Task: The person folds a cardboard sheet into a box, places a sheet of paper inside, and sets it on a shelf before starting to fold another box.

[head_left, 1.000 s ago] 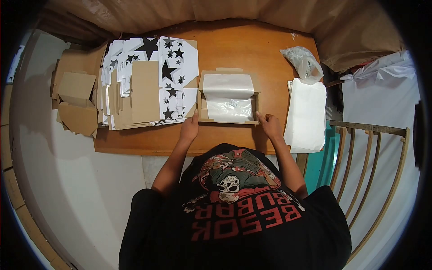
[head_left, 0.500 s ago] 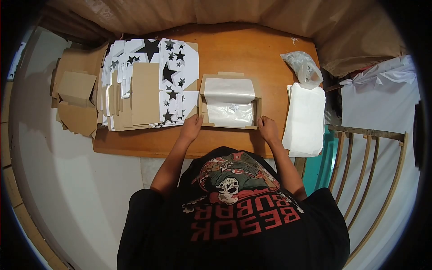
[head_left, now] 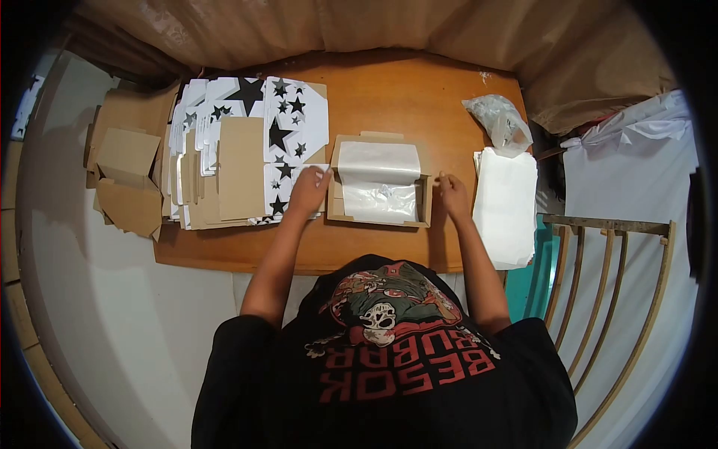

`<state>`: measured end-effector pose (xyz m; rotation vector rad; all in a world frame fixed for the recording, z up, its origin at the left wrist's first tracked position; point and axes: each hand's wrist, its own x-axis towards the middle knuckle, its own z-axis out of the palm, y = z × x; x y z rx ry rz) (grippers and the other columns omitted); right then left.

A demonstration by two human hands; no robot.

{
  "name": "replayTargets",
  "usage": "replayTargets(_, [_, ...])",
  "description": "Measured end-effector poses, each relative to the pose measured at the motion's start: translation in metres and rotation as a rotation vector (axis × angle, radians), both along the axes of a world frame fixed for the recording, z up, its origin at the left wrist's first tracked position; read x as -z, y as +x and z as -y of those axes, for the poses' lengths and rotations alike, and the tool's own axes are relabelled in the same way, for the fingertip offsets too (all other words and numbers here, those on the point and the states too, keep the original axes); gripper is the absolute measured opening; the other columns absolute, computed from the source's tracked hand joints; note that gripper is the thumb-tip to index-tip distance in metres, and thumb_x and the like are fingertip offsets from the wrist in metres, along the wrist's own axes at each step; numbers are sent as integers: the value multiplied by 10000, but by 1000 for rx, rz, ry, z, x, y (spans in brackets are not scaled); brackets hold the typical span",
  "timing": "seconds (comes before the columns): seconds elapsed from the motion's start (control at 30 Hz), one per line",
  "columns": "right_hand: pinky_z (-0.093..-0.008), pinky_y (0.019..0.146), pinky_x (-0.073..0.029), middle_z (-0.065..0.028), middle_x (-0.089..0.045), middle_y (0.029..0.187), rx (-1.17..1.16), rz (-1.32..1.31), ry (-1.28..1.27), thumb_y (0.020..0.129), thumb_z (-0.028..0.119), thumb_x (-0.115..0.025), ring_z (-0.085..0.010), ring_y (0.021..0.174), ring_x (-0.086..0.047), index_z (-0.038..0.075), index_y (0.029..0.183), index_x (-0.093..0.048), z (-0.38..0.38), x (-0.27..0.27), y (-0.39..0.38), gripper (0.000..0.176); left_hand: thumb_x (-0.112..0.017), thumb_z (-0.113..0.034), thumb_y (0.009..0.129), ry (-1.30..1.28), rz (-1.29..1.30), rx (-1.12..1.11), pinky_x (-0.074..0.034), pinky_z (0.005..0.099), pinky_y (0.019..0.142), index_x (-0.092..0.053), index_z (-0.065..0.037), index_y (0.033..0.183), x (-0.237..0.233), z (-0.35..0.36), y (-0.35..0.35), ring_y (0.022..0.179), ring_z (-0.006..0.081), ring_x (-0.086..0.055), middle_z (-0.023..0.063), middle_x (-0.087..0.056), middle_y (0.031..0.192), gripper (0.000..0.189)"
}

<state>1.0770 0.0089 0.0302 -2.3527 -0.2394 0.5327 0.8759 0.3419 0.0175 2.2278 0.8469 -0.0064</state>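
Observation:
A small cardboard box (head_left: pixel 425 212) stands open on the table, its flap folded back on the far side. White paper (head_left: pixel 380 159) lines its back part. In front of the paper lies a clear plastic packet (head_left: pixel 390 202) inside the box. My left hand (head_left: pixel 307 193) hovers by the box's left wall, over the edge of the star-printed sheets, fingers loosely apart. On the other side, my right hand (head_left: pixel 453 197) is just off the box's right wall, fingers loosely bent and holding nothing.
Stacked flat cardboard boxes with star prints (head_left: pixel 298 120) lie left of the box. Folded brown cardboard (head_left: pixel 129 153) stands farther left. At right are a pile of white paper (head_left: pixel 505 209) and a plastic bag (head_left: pixel 499 123). A wooden rack (head_left: pixel 606 224) stands beyond the table.
Both hands have let go of the box's near corners and moved up along its sides. The box stays in place on the table; the whole view has shifted slightly.

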Motion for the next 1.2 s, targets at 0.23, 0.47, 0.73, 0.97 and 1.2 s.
replayTargets(0.23, [-307,753,-497,-67,-720,1084,153,-330,428,993,246,-642,-141,795,-593,12,1366,-598,-24,40,58,443,-669,-310,967,-366,104,-128,-507,309,963,-598,81,1376,33,-45,42,1046,219,-701,182,-758,1105,571])
replayTargets(0.47, [-276,665,-458,-60,-731,1057,169,-564,354,933,120,-667,-112,762,-598,50,1499,-467,-31,3,61,605,-723,-108,918,-574,219,-168,-531,271,886,-563,60,1430,59,-42,41,959,153,-694,151,-757,1102,563])
replayTargets(0.73, [-230,580,-450,-51,-699,981,154,-476,535,930,57,-688,-93,676,-581,4,1457,-513,-34,-5,56,558,-678,31,897,-597,341,-221,-512,230,780,-538,18,1461,11,-23,36,864,93,-636,68,-724,1036,582])
replayTargets(0.97, [-244,629,-467,-4,-681,970,8,-329,540,960,105,-696,-84,727,-587,45,1246,-692,-27,-16,43,292,-667,-21,950,-586,415,-131,-497,209,732,-652,-34,1360,11,-21,16,825,56,-604,6,-687,1050,411])
replayTargets(1.2, [-240,685,-479,-9,-697,1012,-5,-322,626,964,67,-654,-88,783,-615,43,1178,-701,-9,-3,30,221,-603,-181,1043,-634,285,-203,-470,214,632,-698,-66,1306,6,-17,-9,747,54,-563,-17,-689,1033,302])
